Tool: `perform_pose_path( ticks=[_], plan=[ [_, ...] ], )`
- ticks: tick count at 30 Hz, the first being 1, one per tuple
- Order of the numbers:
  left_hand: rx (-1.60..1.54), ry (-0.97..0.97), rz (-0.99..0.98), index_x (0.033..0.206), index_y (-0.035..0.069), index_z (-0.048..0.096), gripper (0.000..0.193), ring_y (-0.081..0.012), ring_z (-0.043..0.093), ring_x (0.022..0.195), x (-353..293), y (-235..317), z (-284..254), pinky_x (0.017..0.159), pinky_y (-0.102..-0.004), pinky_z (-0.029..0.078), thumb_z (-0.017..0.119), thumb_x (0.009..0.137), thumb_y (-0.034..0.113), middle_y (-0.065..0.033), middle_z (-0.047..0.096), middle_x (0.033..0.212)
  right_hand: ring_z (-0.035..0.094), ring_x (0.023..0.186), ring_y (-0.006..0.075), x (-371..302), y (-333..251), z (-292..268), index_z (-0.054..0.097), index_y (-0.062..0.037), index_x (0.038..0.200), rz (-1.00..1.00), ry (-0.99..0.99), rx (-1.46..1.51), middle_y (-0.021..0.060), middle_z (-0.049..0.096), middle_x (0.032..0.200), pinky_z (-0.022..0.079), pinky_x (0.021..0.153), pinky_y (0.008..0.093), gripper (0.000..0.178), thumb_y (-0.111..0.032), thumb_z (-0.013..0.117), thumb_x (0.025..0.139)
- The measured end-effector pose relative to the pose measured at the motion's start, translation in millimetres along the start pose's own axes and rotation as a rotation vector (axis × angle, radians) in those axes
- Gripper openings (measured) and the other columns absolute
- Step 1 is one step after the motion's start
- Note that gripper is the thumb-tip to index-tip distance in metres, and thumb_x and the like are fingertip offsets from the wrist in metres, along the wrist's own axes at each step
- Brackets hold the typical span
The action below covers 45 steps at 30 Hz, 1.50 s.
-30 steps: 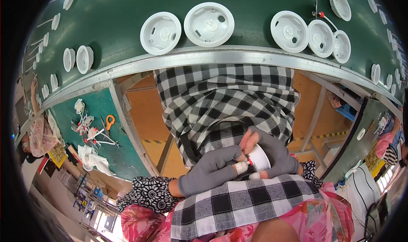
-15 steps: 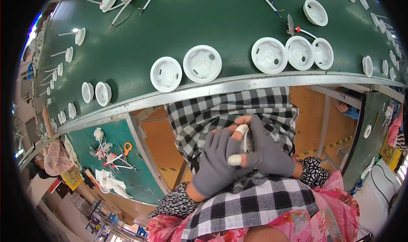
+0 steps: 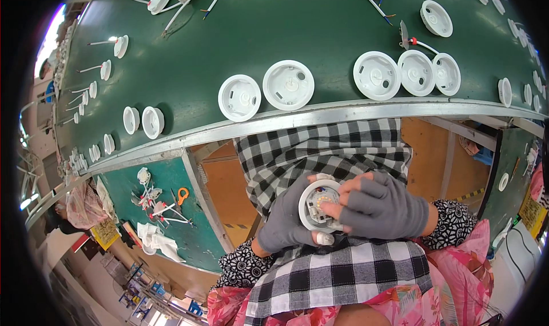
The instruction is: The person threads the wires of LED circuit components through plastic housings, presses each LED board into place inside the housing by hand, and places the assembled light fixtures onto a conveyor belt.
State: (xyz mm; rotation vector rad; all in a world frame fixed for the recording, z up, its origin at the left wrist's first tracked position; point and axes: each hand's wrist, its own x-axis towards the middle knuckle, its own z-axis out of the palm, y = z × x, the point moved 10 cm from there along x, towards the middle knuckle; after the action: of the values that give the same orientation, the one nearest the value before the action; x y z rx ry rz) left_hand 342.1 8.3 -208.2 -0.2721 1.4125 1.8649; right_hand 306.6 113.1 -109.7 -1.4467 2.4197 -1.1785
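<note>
Both hands wear grey fingerless gloves and meet over my lap, above a black-and-white checked apron. My left hand cups a round white plastic lamp housing from below and the left. My right hand rests on its right side, with a fingertip pressing into the open face, where a small yellowish part shows. The housing's opening faces up toward me.
A green worktable with a metal front edge curves across the top. Several round white housings lie along its near edge, more at left and right, some with wires. A lower green shelf at left holds orange scissors and white scraps.
The view has tilted so the table sits higher and my hands lower. The housing has turned from edge-on to open face up, and my right fingers have moved onto its inside.
</note>
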Motion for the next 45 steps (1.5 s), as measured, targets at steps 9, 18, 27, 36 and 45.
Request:
perform_pose_path(
  ticks=[9,18,27,36,45],
  plan=[
    [-0.288,-0.016,-0.063,0.138,-0.001,0.043,0.096,-0.0225,0.058,0.118,-6,-18,-3,0.101,-0.036,0.046,0.091,0.062,0.033,-0.012,0.058,0.128,0.06,0.095,0.0153,-16,-30,11,0.066,-0.0012,0.099,-0.261,-0.016,-0.08,0.0034,0.056,0.105,0.058,0.077,0.0313,0.027,-0.009,0.067,0.074],
    [0.089,0.0,0.023,0.141,0.0,0.038,0.113,-0.0237,0.057,0.119,-6,-20,-1,0.103,-0.0365,0.045,0.096,0.053,0.042,-0.013,0.055,0.13,0.06,0.093,0.0162,-4,-28,7,0.068,-0.0051,0.094,-0.169,0.018,-0.058,0.0045,0.058,0.107,0.057,0.071,0.0309,0.02,-0.012,0.067,0.076],
    [0.2,0.077,0.193,0.146,-0.001,0.028,0.092,-0.0264,0.055,0.122,-11,-1,0,0.103,-0.0363,0.044,0.08,0.076,0.03,-0.0153,0.053,0.132,0.06,0.084,0.0162,8,-5,15,0.063,-0.0035,0.093,-0.075,-0.027,0.025,0.0043,0.053,0.093,0.053,0.051,0.0249,0.023,-0.014,0.066,0.073],
    [0.066,-0.024,-0.062,0.143,-0.002,0.036,0.081,-0.0214,0.061,0.114,-10,2,-5,0.097,-0.0332,0.047,0.073,0.076,0.022,-0.0172,0.06,0.126,0.057,0.093,0.0158,4,9,30,0.062,-0.0063,0.115,-0.131,-0.205,0.159,0.0004,0.051,0.095,0.053,0.075,0.0301,0.041,-0.011,0.066,0.075],
    [0.239,-0.025,0.019,0.14,-0.002,0.043,0.078,-0.0257,0.059,0.12,-9,4,-13,0.102,-0.0345,0.045,0.073,0.073,0.023,-0.0173,0.056,0.133,0.064,0.081,0.0163,-3,69,16,0.059,-0.0041,0.093,0.514,-0.072,0.634,0.0047,0.058,0.093,0.053,0.07,0.0276,0.037,-0.04,0.066,0.09]
  ],
)
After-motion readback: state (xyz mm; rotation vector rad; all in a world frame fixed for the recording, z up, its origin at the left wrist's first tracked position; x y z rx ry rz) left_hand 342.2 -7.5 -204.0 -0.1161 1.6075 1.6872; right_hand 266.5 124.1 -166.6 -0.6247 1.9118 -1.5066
